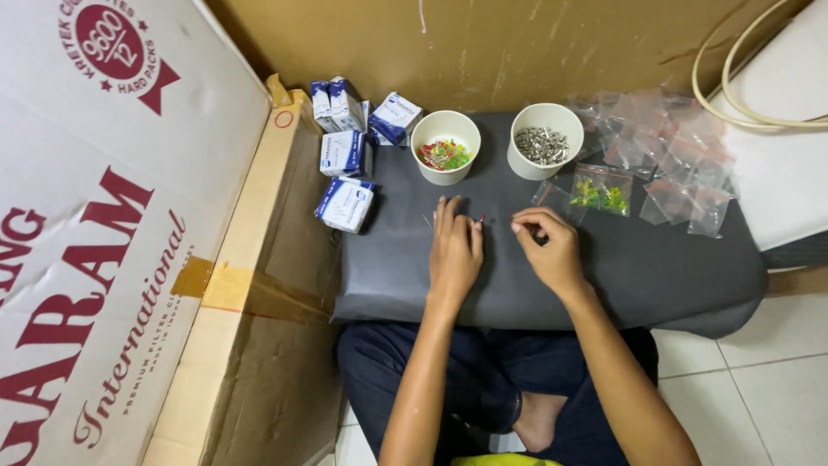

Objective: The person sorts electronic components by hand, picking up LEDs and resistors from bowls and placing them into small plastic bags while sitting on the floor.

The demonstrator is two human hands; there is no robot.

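Down on the dark grey cushion (604, 267), both hands work close together. From the head view, the left hand (454, 250) lies palm down with fingers stretched flat on the fabric, holding nothing that can be seen; a tiny red part (483, 218), too small to tell apart clearly, sits just beside its fingertips. The right hand (552, 250) is curled, thumb and forefinger pinched on something small and hidden, so what it grips cannot be told.

Just beyond the left hand stands a white paper cup (446, 129), round and smooth, filled with small red, green and yellow pieces (444, 155). Beyond the right hand is a second white cup (545, 121) heaped with thin silvery metal bits (542, 144). Further right of the right hand lies a spread of small clear plastic bags (681, 155), glossy and crinkled; one bag (601, 192) near the right hand holds green and yellow pieces.

Left of the left hand sit small blue-and-white cardboard boxes (347, 155), some upright, some flat. Beyond them, a large brown corrugated carton (250, 259) with tape stands open.
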